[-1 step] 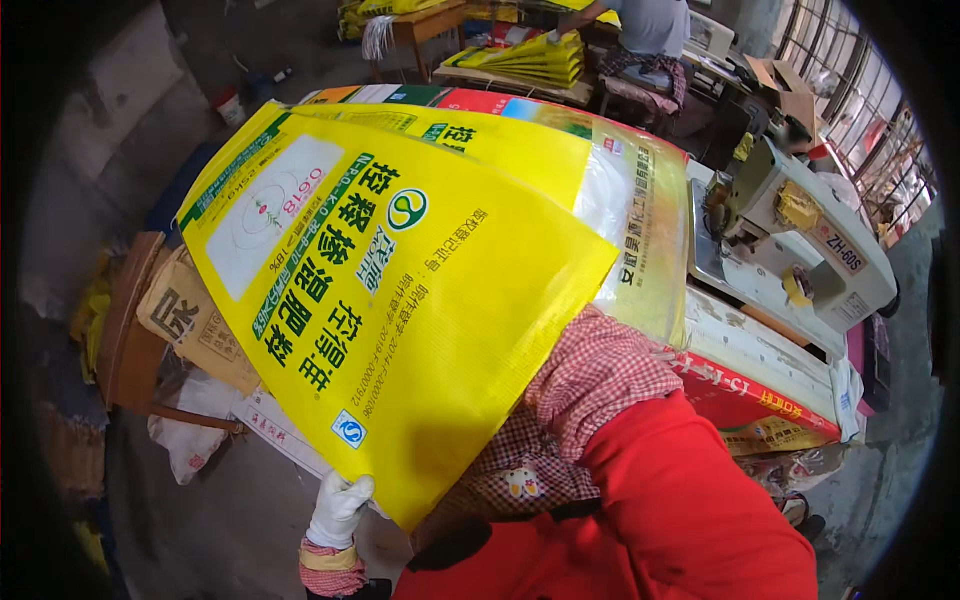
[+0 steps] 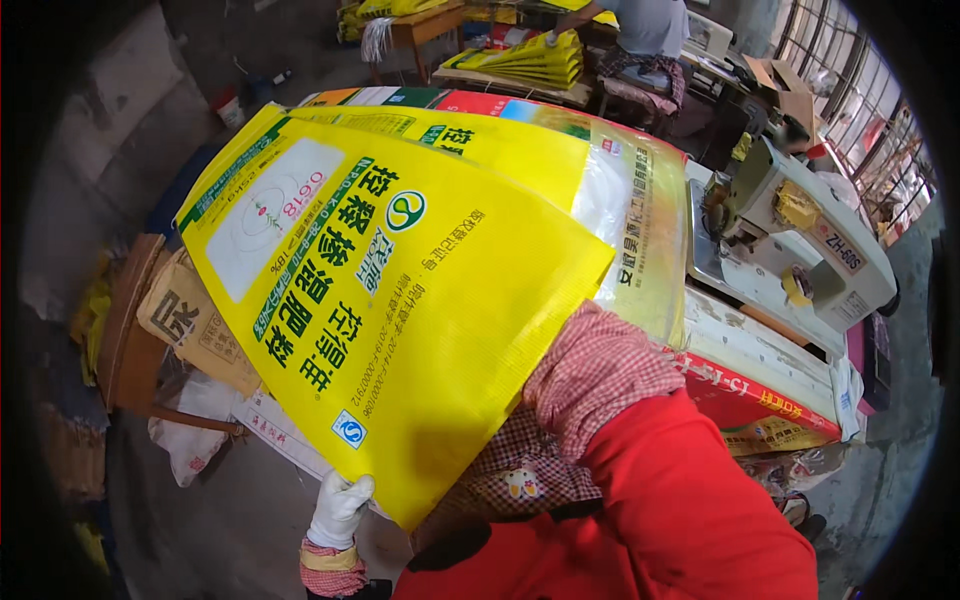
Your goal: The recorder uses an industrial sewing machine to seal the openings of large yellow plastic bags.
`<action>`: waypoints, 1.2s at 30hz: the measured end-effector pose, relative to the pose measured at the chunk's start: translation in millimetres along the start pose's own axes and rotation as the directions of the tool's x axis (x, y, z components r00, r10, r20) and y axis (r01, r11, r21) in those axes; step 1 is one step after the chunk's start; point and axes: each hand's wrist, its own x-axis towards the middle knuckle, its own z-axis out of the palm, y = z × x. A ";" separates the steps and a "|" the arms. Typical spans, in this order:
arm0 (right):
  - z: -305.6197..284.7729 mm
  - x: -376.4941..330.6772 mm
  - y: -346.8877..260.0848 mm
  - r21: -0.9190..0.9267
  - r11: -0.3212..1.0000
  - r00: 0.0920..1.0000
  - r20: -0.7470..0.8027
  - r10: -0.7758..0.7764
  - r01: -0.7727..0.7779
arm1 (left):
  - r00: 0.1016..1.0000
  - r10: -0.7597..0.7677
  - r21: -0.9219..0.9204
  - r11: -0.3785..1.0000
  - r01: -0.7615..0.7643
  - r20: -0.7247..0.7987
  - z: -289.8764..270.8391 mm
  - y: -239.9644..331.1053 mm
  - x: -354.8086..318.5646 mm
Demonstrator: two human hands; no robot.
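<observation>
Yellow woven sack (image 2: 400, 300), glossy, its lower corner in gloved left hand (image 2: 338, 510) fingers; right hand fingers hidden, perhaps underneath.

the right hand is out of sight, covered by the big yellow sack (image 2: 400, 300); only its checked sleeve (image 2: 590, 375) shows. the left hand (image 2: 338, 510) wears a white glove, and its fingertips vanish behind the sack's lower edge. the sack hides most of the table and much of the pile of sacks (image 2: 640, 210) under it. a seated person (image 2: 645, 25) at the top is cut off by the picture's edge.
</observation>
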 end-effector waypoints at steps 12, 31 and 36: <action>-150.0 -179.4 72.5 0.585 0.309 0.589 -0.378 -0.714 0.750 | 0.998 -0.041 0.178 0.983 0.050 -0.057 -0.3 -4.3 6.2; -48.8 -158.8 115.9 0.590 0.805 0.977 0.202 -0.066 -0.067 | 0.959 -0.055 -0.062 0.997 0.040 -0.277 66.7 -61.6 19.7; -27.7 -197.4 66.7 0.714 0.695 0.916 0.224 -0.333 0.078 | 0.717 -0.182 0.187 0.896 0.403 -0.673 10.0 -135.8 -4.8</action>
